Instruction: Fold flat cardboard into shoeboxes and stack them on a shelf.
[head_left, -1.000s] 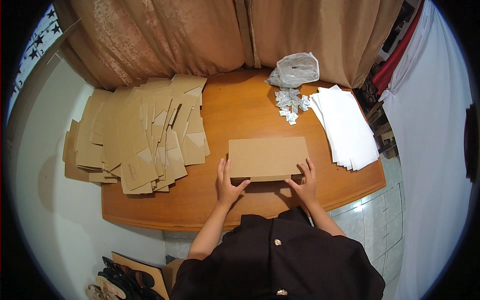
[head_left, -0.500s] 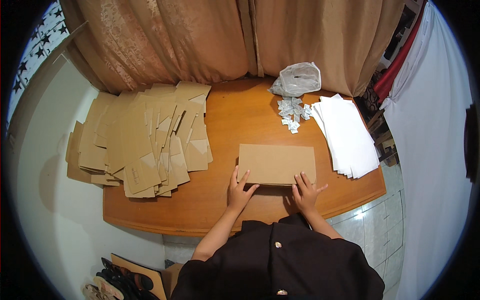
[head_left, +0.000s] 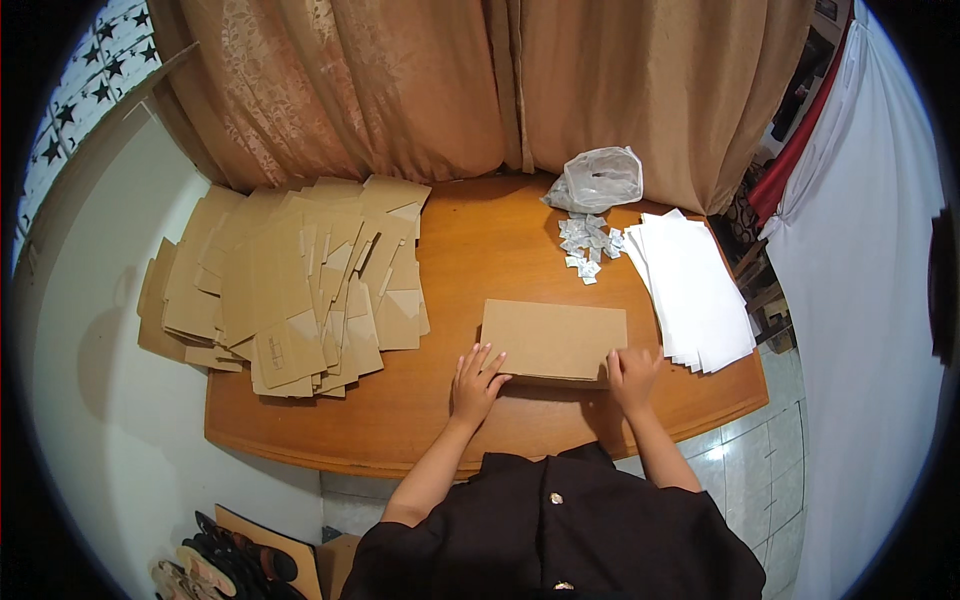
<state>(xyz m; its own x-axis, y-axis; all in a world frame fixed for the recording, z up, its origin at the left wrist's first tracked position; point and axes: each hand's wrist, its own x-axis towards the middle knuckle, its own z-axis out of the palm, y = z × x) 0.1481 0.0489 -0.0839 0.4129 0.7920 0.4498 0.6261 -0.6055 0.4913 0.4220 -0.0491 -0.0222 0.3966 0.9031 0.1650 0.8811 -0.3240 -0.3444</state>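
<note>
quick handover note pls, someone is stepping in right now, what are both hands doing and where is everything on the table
Left hand: flat on the table, fingertips on the near left corner of the folded cardboard piece. Gripping nothing.
Right hand: fingers on that piece's near right corner, pressing down.
The piece lies flat at the near middle of the wooden table.
Pile of flat cardboard blanks: table's left side.
Stack of white sheets: right edge.
Small silvery sachets: loose beyond the piece, below a clear plastic bag.
Done: one piece out of the pile, lying flat.
Left: the pile looks large and untouched.
</note>
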